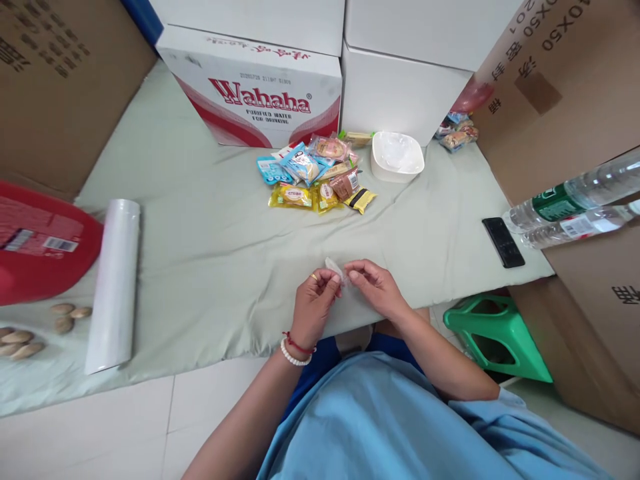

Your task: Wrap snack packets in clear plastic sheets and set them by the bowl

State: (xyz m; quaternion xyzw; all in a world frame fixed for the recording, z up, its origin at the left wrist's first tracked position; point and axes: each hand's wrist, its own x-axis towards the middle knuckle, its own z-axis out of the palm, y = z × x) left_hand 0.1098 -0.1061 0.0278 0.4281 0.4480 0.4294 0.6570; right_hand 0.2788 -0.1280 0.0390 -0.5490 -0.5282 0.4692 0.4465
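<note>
Near the front edge of the cloth-covered table, my left hand [318, 295] pinches a small, thin piece of see-through plastic [334, 267]. What kind of bag or film it is, I cannot make out. Close on its right, my right hand [373, 283] has thumb and forefinger pinched at the plastic's other side. Beyond both hands lies a pile of wrapped snacks [303, 164], in blue, yellow, pink and brown packets. To the right of that pile stands a white plastic bowl [399, 177] with see-through plastic inside.
A Wahaha water carton [270, 100] and white boxes [400, 93] line the back. On the left are a plastic roll [115, 280], a red container [45, 247] and several brown oval objects [64, 325]. A phone [503, 243], bottles [575, 200] and green stool [500, 340] are at right.
</note>
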